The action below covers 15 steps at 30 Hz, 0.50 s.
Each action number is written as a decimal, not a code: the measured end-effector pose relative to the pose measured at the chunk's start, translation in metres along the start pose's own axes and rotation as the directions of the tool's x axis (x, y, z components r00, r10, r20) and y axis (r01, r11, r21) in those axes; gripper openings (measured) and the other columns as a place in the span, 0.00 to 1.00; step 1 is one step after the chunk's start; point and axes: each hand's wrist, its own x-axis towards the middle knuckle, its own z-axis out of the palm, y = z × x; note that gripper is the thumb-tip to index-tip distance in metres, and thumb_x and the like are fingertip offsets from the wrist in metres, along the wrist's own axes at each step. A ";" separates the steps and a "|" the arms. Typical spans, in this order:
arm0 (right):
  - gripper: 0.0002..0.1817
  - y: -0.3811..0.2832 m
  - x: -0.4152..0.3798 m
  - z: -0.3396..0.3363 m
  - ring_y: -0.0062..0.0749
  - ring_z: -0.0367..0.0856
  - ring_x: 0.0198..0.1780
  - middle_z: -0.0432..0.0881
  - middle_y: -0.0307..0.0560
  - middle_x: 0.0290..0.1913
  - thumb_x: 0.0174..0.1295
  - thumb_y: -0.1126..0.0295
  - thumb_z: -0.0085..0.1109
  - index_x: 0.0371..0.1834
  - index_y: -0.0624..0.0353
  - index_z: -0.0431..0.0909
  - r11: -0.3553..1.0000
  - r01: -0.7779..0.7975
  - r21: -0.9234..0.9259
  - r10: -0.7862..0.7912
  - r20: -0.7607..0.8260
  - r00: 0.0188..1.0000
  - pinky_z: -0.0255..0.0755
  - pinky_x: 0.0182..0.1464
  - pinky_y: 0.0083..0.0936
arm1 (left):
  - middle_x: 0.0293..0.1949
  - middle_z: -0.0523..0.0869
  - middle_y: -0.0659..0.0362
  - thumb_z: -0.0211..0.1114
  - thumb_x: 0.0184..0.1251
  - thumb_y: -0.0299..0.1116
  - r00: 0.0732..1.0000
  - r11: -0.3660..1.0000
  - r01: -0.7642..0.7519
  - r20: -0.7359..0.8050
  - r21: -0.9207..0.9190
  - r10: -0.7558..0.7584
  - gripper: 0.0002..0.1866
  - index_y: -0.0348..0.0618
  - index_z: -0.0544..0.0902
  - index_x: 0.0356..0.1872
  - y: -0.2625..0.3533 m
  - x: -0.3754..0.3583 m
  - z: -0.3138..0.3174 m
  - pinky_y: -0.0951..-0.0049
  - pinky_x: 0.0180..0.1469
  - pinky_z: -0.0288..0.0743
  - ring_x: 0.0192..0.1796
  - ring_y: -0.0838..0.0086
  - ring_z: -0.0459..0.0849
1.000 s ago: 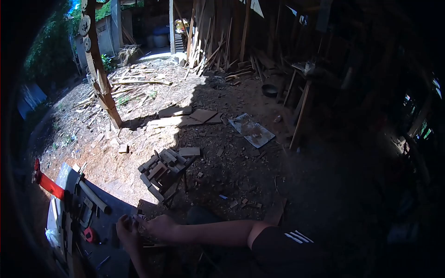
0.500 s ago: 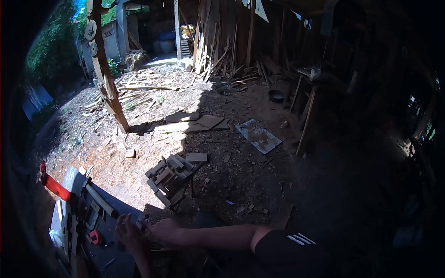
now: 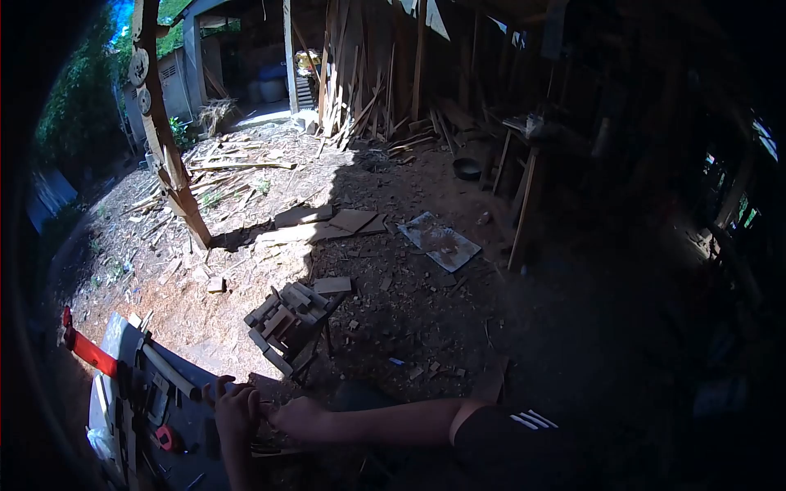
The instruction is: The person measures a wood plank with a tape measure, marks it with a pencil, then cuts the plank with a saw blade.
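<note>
My left hand [image 3: 235,409] is over the right edge of the dark workbench [image 3: 201,425], fingers bent around something small and dark that I cannot make out. My right hand [image 3: 296,417] meets it from the right, fingers closed at the same spot; what they grip is hidden. Left of my hands, a long pale handle [image 3: 170,370] lies on the bench. A red tape measure [image 3: 166,438] rests nearer to me, left of my left hand. The red saw or clamp-like tool [image 3: 92,352] sticks out at the bench's far left corner.
Beyond the bench stands a small stand piled with wood blocks [image 3: 286,321]. A leaning wooden post [image 3: 168,155] rises at the left. Boards [image 3: 327,225], a pale sheet [image 3: 440,241] and a black pan [image 3: 467,168] lie on the ground. A rough table [image 3: 532,135] stands at the right.
The whole view has shifted, with the yard lying further left. My left hand's fingers have closed in towards my right hand, and the light piece between them is now hidden.
</note>
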 end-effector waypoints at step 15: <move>0.47 -0.017 -0.034 -0.014 0.45 0.90 0.27 0.88 0.49 0.29 0.68 0.70 0.54 0.88 0.57 0.41 0.999 -0.018 -0.048 0.020 0.047 0.999 0.83 0.26 0.42 | 0.36 0.91 0.57 0.49 0.83 0.47 0.989 0.987 0.104 -0.092 -0.124 -0.116 0.23 0.44 0.88 0.55 -0.006 0.000 0.005 0.46 0.79 0.43 0.60 0.61 0.80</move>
